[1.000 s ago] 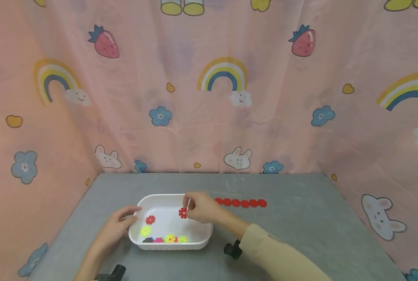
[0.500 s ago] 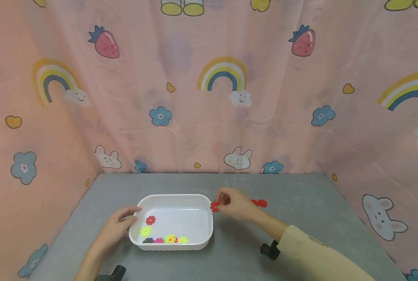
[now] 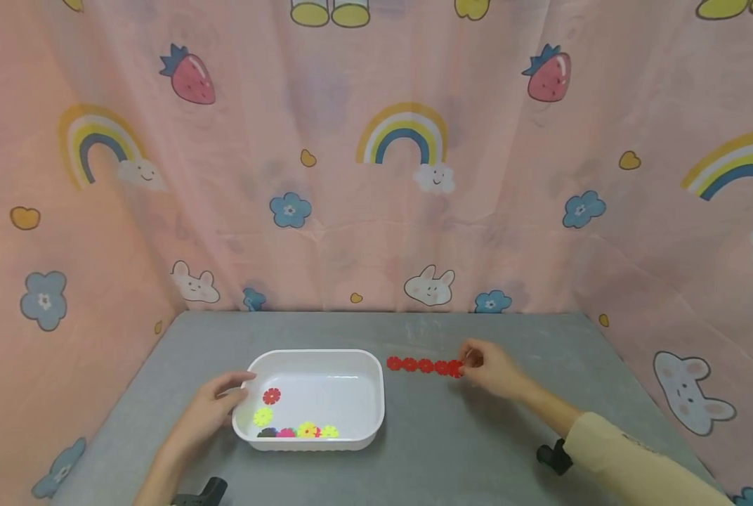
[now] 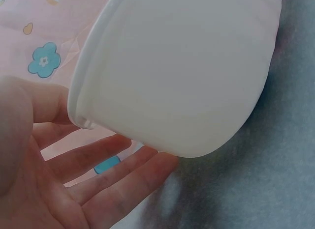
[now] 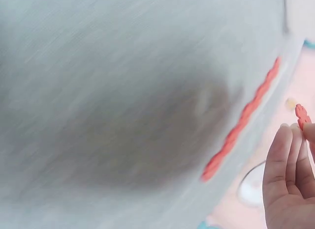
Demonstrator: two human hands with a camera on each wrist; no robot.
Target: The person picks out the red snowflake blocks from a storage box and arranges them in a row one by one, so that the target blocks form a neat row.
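Observation:
My left hand (image 3: 208,407) holds the left end of a white plastic basin (image 3: 313,444). One digit reaches behind its rim, and the other fingers lie against the outer wall in the left wrist view. My right hand (image 3: 493,369) pinches a red flower-shaped plastic disc (image 3: 455,369) just above the right end of a row of red flower discs (image 3: 409,365). In the right wrist view this held disc (image 5: 301,114) shows edge-on between thumb and fingers, raised above the table. The hand hides part of the row's right end in the head view.
Inside the basin lie a red disc (image 3: 272,396), a yellow disc (image 3: 263,417) and several mixed-colour discs along the near wall. The grey table (image 3: 414,464) meets a pink patterned cloth (image 3: 351,246) behind. Dark wrist devices (image 3: 555,457) sit at both wrists.
My right hand has carried the red flower disc out of the basin and rightward along the row, passing over it. My left hand stays at the basin's left end.

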